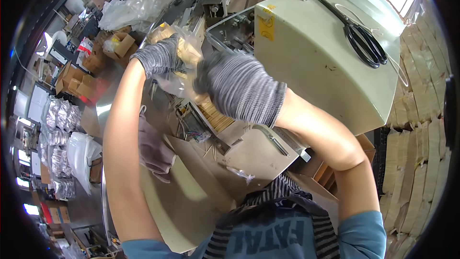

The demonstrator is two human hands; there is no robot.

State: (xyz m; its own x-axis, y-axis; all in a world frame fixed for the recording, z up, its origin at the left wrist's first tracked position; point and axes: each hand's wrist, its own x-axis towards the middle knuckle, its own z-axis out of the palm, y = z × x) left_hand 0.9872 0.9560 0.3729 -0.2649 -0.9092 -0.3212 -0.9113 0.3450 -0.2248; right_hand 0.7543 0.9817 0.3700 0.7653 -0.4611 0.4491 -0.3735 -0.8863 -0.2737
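Both of my hands wear grey knitted gloves. My left hand is closed on a clear plastic bag with pale yellow contents that I cannot make out. Close against the bag's right side is my right hand. It is smeared by motion and its fingers curl out of sight, so its grip does not show. Below the hands, a bundle of thin pale wooden sticks lies in a narrow metal channel on the machine.
Black-handled scissors lie on the pale green machine housing at right. A metal tray of parts stands behind my right hand. A dusky cloth hangs beside my left forearm. Cardboard boxes stand at far left.
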